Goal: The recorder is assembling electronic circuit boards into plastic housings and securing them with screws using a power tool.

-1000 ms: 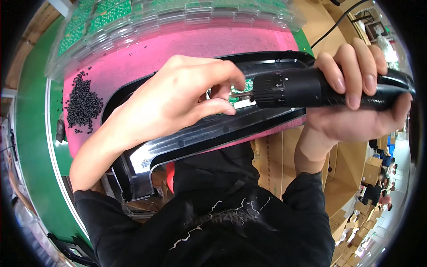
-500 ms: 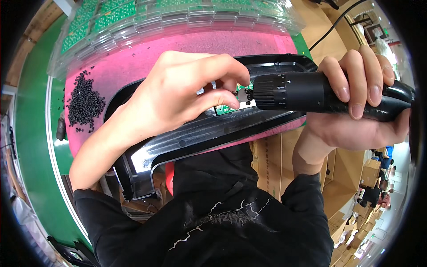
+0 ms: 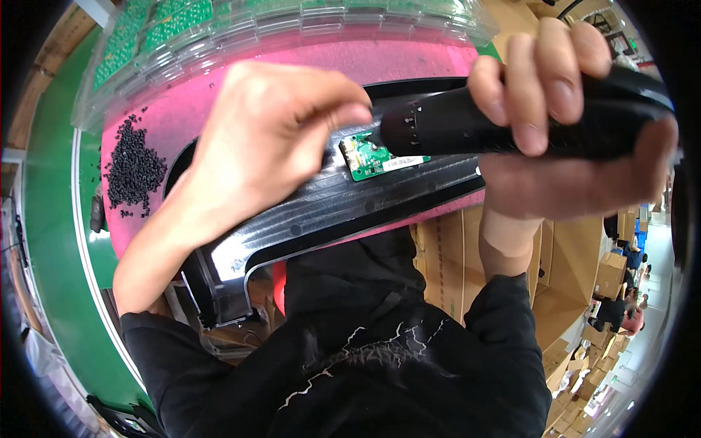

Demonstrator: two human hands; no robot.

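Observation:
A black electric screwdriver [image 3: 456,120] is gripped by my right hand [image 3: 558,124], its front end pointing left over a small green circuit board [image 3: 372,164]. The board carries a white label and lies in a long black plastic housing [image 3: 321,208]. My left hand [image 3: 270,131] hovers over the housing, left of the screwdriver's front end, with thumb and forefinger pressed together. Anything between those fingertips is too blurred to make out. The screwdriver's tip and part of the board behind it are hard to see.
Small black screws [image 3: 133,171] lie heaped at the left of the pink mat [image 3: 307,62]. Clear plastic trays [image 3: 285,29] with green circuit boards stand along the back. Cardboard boxes [image 3: 456,255] are on the right, and people are far off at the right rim.
My left hand has drawn left and away from the screwdriver's front end. The screwdriver has moved up and left with my right hand, uncovering more of the circuit board.

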